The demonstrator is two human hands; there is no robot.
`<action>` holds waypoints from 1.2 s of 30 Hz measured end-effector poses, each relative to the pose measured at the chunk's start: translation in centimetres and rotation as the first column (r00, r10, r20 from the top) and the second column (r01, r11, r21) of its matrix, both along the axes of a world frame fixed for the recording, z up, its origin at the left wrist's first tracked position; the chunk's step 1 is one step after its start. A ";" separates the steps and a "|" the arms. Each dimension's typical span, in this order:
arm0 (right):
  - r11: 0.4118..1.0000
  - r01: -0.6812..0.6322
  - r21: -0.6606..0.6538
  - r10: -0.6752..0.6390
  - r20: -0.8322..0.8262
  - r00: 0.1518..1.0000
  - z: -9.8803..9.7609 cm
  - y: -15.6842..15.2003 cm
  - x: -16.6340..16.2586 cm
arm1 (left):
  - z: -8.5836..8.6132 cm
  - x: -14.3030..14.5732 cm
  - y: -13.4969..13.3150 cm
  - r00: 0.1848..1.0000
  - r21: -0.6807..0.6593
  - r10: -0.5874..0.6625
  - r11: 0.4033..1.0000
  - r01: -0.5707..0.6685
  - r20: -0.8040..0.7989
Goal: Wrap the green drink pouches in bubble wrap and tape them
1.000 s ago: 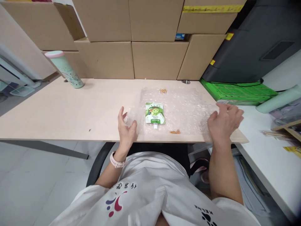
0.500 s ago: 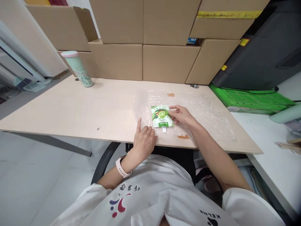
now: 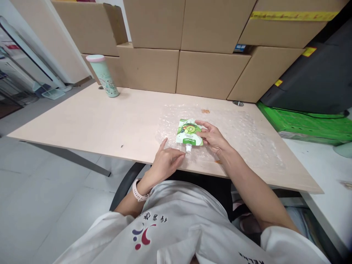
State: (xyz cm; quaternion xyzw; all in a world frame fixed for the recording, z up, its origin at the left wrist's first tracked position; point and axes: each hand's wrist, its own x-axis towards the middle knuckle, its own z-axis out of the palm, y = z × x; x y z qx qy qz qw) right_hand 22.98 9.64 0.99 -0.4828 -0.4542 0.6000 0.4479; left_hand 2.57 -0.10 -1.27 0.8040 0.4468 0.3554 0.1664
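Observation:
A green and white pouch [image 3: 188, 131] with a kiwi picture and a white spout cap [image 3: 188, 148] is over a sheet of bubble wrap [image 3: 239, 135]. Its cap end points toward me. My right hand [image 3: 213, 137] grips the pouch by its right edge, thumb and fingers on either side. Just left of the cap is my left hand [image 3: 168, 157], its little finger stretched out and the other fingers partly bent. Those fingertips come close to the cap; whether they touch it I cannot tell. Nothing shows in this hand.
Cardboard boxes [image 3: 151, 69] are stacked along the back of the table [image 3: 82, 121]. A mint tumbler [image 3: 106, 79] with a pink lid stands at the back left. To the right are a green box [image 3: 310, 126] and a dark grey case [image 3: 316, 73].
My right hand has taken hold of the pouch's edge and the pouch has tilted slightly. My left hand has turned, its bent fingers reaching closer to the cap. The camera view has shifted.

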 end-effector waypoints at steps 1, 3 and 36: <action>1.000 -0.003 0.009 0.004 -0.016 1.000 0.2 0.1 -0.5 | 0.2 -0.4 0.0 0.997 -0.016 0.013 1.000 -0.012 0.075; 1.000 -0.012 0.019 0.012 -0.025 1.000 0.6 0.2 -1.8 | 0.6 -1.3 0.1 0.967 -0.025 0.112 0.994 -0.109 0.228; 0.818 -0.263 0.511 -0.037 0.503 0.863 -2.6 -6.8 -4.5 | 0.5 -0.8 0.3 0.363 -0.439 0.378 0.893 0.099 0.851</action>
